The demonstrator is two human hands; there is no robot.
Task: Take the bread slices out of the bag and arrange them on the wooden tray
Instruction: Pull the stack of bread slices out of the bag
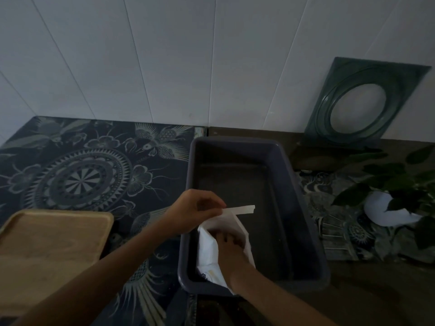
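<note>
Dim light, colours muted. Nearest: both forearms are coming in from the bottom edge over the worktop (pixel 376 290), which is carrying a dark patterned mat (pixel 77 175) on its left half.

Tray (pixel 47 250) is sitting at near left on the mat, wooden, bare, well apart from the bag.

Bag (pixel 209 250) is white, lying inside the dark tub (pixel 306 208) at its near-left corner, mouth facing up and away.

Right hand (pixel 231 249) is reaching down into the bag mouth, wrist at the opening, fingers partly hidden by the bag wall; its grip: cannot tell, and no bread is showing.

Left hand (pixel 190 210) is hovering over the tub's left rim, fingers curled, grip pinching the bag's top edge and holding the mouth open. A white strip (pixel 244 209) is sticking out to the right from that pinched edge.

Rest of the tub is looking bare, its floor dark.

Right of the tub: a leafy plant (pixel 395 182) in a white pot (pixel 386 210), on another patterned patch of worktop.

Farther back on the right: a green square panel (pixel 362 102) with a round opening, leaning on the wall.

Farthest: wall (pixel 141 55) of large white tiles, running the full width behind the worktop.
</note>
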